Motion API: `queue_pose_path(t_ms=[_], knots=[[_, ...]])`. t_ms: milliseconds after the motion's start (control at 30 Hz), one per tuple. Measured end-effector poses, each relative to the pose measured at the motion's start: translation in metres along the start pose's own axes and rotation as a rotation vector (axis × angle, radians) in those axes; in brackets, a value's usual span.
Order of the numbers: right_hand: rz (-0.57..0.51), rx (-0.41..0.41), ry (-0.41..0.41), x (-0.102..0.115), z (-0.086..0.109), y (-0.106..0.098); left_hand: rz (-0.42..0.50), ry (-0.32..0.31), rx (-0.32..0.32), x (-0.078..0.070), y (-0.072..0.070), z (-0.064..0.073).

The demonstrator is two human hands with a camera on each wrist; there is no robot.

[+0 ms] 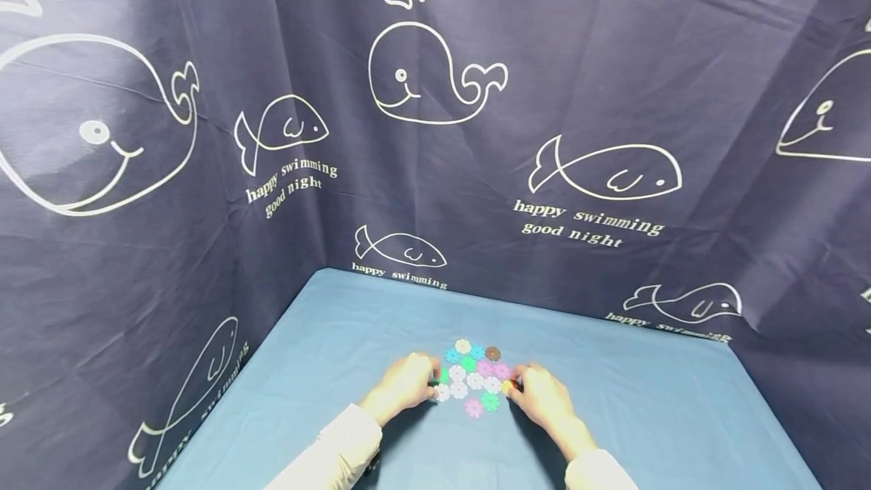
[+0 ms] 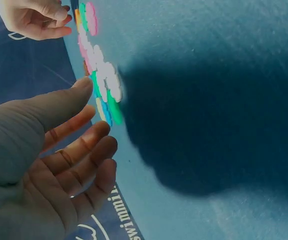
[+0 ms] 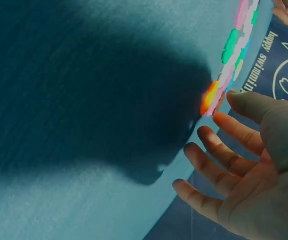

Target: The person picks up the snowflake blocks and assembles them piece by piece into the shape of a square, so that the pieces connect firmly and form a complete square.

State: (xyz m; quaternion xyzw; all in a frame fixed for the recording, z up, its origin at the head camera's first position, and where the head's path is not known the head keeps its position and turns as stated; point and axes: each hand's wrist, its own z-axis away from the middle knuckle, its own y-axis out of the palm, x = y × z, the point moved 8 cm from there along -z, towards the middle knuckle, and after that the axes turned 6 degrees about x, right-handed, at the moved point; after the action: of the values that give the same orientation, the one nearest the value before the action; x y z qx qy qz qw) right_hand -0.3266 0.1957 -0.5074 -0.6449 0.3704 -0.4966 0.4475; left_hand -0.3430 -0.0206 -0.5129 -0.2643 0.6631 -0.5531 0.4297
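The flowers point(image 1: 475, 380) lie clustered on the table point(image 1: 381, 316) between the left hand point(image 1: 410, 380), fingers relaxed and parted from the thumb, and the right hand point(image 1: 544, 393), likewise loose, right by the orange flower point(image 3: 210, 98).

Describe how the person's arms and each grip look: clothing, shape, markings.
The left sleeve and right sleeve are whitish, with no visible markings. The left grip and right grip are ungloved, five-fingered. Something dark by the left sleeve is too small to identify.
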Motion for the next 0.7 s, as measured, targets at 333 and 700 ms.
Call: queue_pose_path(t_ms=[333, 700], knots=[[0.039, -0.027, -0.034, -0.004, -0.001, 0.014, -0.007, 0.088, -0.025, -0.011, 0.01, -0.002], [-0.07, -0.044, 0.002, -0.007, 0.005, 0.012, -0.011, 0.088, -0.04, -0.01, 0.02, -0.004]])
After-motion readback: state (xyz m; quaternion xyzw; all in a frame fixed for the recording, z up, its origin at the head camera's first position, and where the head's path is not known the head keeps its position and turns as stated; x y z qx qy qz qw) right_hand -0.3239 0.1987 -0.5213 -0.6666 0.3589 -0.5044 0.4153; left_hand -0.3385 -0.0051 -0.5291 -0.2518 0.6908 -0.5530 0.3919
